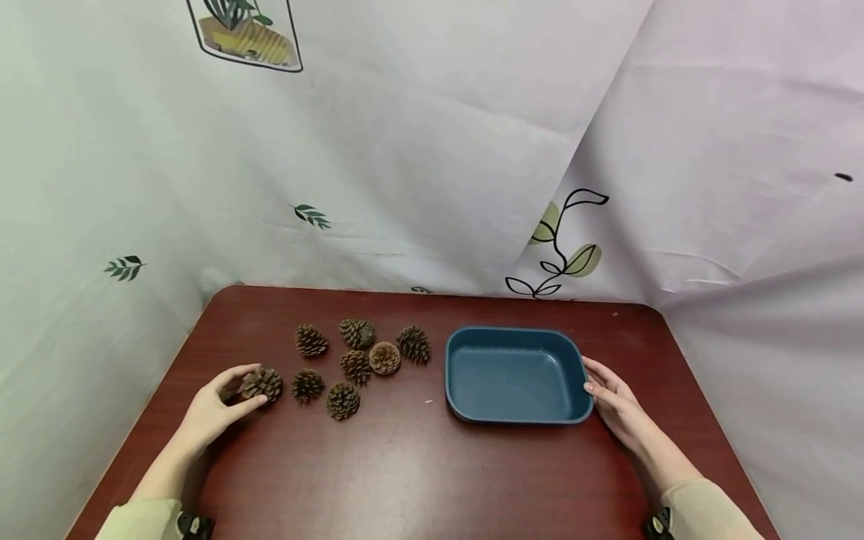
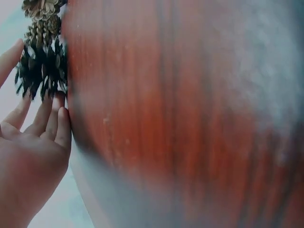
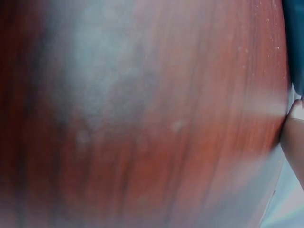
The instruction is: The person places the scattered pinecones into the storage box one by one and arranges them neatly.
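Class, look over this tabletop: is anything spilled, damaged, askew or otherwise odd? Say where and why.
A small pale fleck lies just left of the blue tray, standing out against the dark red table; it is too small to identify. Nothing looks spilled, and the tray sits upright.

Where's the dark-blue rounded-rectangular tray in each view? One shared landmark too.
Head: dark-blue rounded-rectangular tray, right of centre.
Left wrist: not in it.
Right wrist: tray cut off at upper right edge.
Shared landmark: red-brown wood-grain tabletop, in all three.
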